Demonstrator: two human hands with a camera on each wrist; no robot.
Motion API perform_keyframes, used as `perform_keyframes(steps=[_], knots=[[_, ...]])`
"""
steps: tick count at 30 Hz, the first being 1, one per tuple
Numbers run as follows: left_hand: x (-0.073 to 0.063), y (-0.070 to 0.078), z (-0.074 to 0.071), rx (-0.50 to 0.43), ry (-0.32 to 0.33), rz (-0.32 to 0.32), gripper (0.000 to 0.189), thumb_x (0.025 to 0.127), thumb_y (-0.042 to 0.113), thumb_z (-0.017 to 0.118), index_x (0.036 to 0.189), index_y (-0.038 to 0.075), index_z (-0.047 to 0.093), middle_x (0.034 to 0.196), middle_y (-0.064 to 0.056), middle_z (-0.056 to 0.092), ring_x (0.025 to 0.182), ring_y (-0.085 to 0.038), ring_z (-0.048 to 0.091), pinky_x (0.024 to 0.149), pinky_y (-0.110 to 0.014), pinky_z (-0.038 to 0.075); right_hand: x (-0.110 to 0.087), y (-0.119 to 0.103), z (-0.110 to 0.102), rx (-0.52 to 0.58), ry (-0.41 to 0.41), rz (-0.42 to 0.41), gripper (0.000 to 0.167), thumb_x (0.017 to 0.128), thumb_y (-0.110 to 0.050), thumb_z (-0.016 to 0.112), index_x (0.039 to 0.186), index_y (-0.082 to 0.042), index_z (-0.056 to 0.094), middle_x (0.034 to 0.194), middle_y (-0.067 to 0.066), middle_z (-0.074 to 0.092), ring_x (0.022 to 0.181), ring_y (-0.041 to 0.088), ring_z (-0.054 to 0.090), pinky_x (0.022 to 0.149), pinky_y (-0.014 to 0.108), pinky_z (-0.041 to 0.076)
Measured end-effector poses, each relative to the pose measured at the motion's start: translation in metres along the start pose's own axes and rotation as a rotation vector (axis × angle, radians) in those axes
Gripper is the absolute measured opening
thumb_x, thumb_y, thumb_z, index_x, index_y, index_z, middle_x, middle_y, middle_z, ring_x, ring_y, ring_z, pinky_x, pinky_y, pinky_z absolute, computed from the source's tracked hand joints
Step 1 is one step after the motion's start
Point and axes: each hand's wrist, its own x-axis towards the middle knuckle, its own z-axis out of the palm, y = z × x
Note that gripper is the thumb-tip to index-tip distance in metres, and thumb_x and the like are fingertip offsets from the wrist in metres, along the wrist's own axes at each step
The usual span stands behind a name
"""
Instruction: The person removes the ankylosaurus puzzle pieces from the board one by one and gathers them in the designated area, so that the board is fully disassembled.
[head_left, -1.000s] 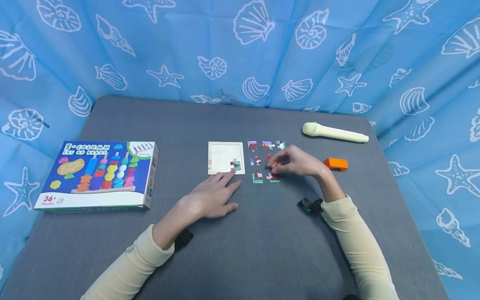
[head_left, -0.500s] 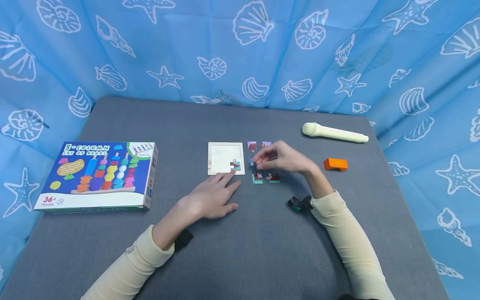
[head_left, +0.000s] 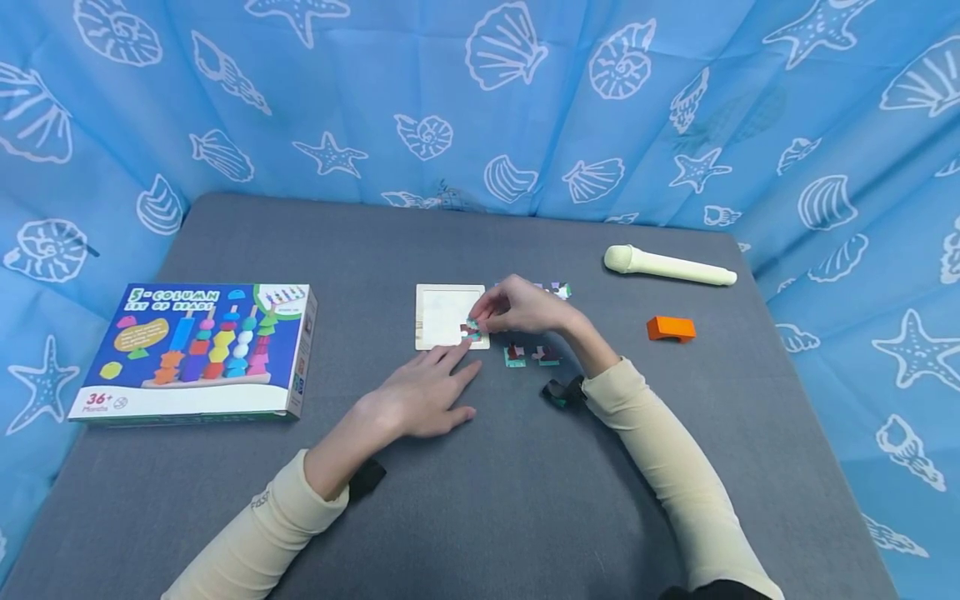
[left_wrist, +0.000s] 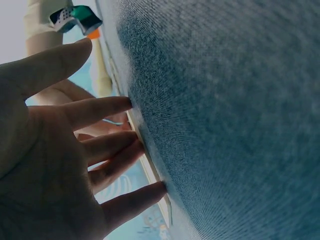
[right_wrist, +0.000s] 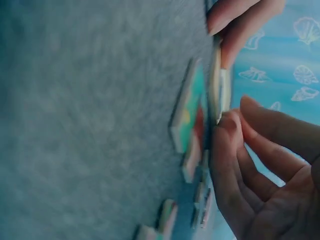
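My left hand (head_left: 412,396) lies with spread fingers at the lower edge of a square wooden puzzle tray (head_left: 419,321). Its index fingertip touches the tray near a puzzle piece (head_left: 470,332) set in the lower right corner. Over the tray's right rim, my right hand (head_left: 521,308) pinches another puzzle piece, mostly covered by the fingers; a thin bluish edge of this puzzle piece (left_wrist: 112,121) shows in the left wrist view. Several loose pieces lie right of the tray, among them a green-edged piece (head_left: 514,358) and a dark red piece (head_left: 547,357). My right hand hides others.
A bead-set box (head_left: 202,342) lies on the left of the grey table (head_left: 480,517). At the right are a pale toy microphone (head_left: 667,265) and an orange arch-shaped block (head_left: 671,328). Behind the table hangs a blue shell-print curtain (head_left: 420,67).
My right hand has moved left from the loose pieces to the tray's right rim, bringing a puzzle piece with it. My left hand has stayed in place.
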Motion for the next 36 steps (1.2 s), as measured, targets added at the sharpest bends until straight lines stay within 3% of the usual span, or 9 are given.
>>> perform_keyframes(steps=[8,17,28,36], knots=[[0.000,-0.001,0.000,0.002,-0.008,-0.001,0.072,0.112,0.048,0.057,0.171,0.013,0.036,0.185,-0.013,0.015,0.170,-0.035,0.021,0.136,-0.057,0.027,0.010,-0.001,0.003,-0.064,0.011,0.038,0.018,0.096,-0.002,0.076,0.113,0.002,0.079,0.091,0.012,0.076,0.078,0.014,0.069,0.072,0.023,0.058],[0.000,-0.001,-0.001,0.008,-0.014,0.005,0.072,0.112,0.048,0.057,0.170,0.012,0.036,0.184,-0.013,0.017,0.170,-0.035,0.022,0.136,-0.056,0.027,0.011,-0.005,0.008,-0.052,0.066,0.045,0.013,0.094,0.000,0.081,0.106,-0.001,0.076,0.097,0.012,0.077,0.087,0.016,0.073,0.077,0.025,0.060],[0.000,-0.001,-0.001,0.008,-0.022,0.008,0.072,0.112,0.049,0.056,0.171,0.013,0.034,0.185,-0.013,0.013,0.170,-0.035,0.020,0.137,-0.056,0.025,-0.004,-0.002,0.006,0.044,0.138,0.006,0.011,0.098,0.001,0.076,0.108,0.001,0.075,0.100,0.016,0.079,0.091,0.020,0.077,0.086,0.032,0.065],[0.000,-0.001,0.000,-0.004,-0.010,0.013,0.072,0.112,0.048,0.057,0.171,0.012,0.035,0.184,-0.014,0.014,0.170,-0.036,0.021,0.137,-0.056,0.025,-0.028,-0.002,-0.007,0.119,0.137,0.002,0.012,0.100,-0.003,0.075,0.112,0.001,0.075,0.104,0.017,0.078,0.093,0.020,0.077,0.087,0.031,0.065]])
